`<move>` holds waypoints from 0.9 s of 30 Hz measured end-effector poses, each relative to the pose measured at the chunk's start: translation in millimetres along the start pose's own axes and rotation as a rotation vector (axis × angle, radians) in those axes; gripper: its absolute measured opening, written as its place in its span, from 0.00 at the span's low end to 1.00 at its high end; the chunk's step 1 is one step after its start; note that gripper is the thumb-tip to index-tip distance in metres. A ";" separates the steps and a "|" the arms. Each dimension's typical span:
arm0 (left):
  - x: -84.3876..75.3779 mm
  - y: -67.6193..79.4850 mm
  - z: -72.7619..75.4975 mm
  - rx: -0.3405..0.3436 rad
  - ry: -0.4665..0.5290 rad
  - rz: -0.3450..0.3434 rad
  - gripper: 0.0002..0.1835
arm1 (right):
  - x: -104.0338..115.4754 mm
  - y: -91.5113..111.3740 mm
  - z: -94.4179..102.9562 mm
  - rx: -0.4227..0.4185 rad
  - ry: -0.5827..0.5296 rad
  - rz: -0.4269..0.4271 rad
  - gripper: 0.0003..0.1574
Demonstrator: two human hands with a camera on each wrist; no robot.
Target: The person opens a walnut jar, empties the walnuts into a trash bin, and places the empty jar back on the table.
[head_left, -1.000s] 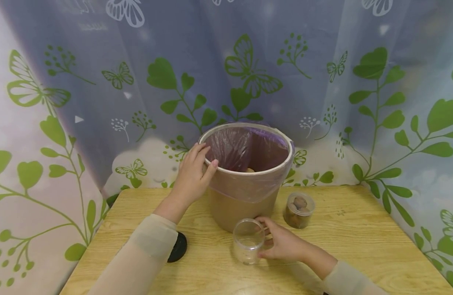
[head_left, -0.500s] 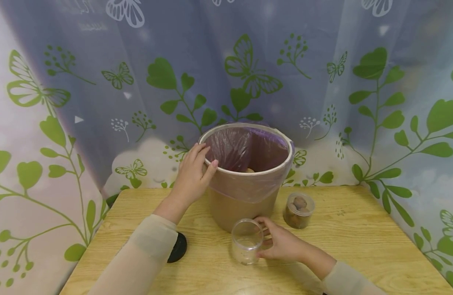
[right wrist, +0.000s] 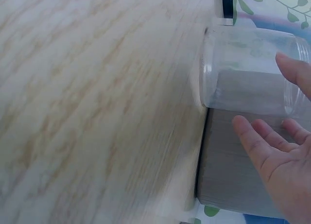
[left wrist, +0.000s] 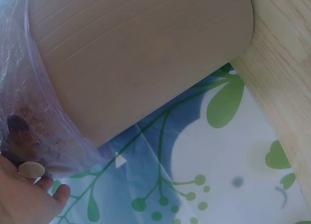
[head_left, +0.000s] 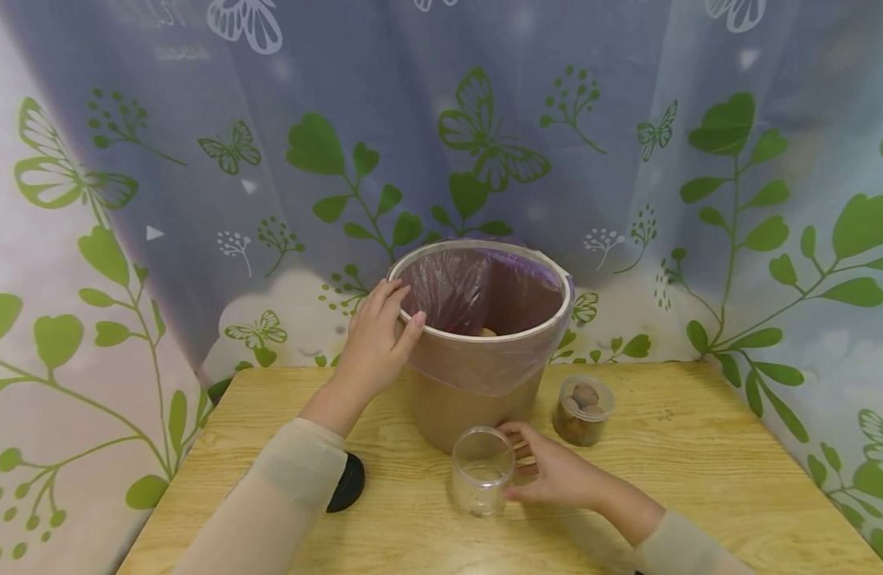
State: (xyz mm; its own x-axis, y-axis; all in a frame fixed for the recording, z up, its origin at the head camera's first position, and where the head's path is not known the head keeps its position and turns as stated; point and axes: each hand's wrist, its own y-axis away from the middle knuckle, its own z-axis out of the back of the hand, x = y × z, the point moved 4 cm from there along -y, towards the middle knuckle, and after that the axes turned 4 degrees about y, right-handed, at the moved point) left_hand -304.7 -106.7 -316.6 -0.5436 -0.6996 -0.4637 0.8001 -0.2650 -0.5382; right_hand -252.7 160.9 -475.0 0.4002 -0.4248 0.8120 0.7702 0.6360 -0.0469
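Observation:
On the wooden table stands a brown trash bin with a thin purple bag folded over its white rim. My left hand holds the rim on its left side, thumb near the front; in the left wrist view the left hand shows only partly. Before the bin stands a clear, empty-looking plastic jar, upright and without a lid. Beside it is my right hand, fingers and thumb spread and relaxed. In the right wrist view the fingers are apart from the jar.
Right of the bin, a second clear jar holds brown round pieces that look like walnuts. A round black lid lies partly behind my left forearm. Something small and tan shows inside the bin. A patterned curtain hangs behind the table.
The right hand's thumb and fingers have loosened from the clear jar, which stays nearly in place. My left hand has not moved from the bin's rim.

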 end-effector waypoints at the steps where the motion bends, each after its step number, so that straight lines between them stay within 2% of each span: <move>1: -0.1 0.1 0.0 0.001 -0.001 0.001 0.39 | 0.1 0.8 0.7 0.001 0.003 0.001 0.53; 19: 0.9 -0.4 -0.8 0.003 -0.001 0.000 0.42 | 7.6 18.0 17.7 -0.034 0.093 0.033 0.45; 27: 2.5 -0.7 -0.9 0.010 -0.011 0.008 0.42 | 10.0 25.1 27.0 -0.038 0.135 0.012 0.43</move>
State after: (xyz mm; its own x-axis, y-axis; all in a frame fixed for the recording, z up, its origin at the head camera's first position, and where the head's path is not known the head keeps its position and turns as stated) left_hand -306.9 -107.7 -318.0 -0.5342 -0.7088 -0.4606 0.8071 -0.2658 -0.5271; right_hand -242.8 190.1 -452.3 0.4708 -0.5017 0.7257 0.7823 0.6177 -0.0804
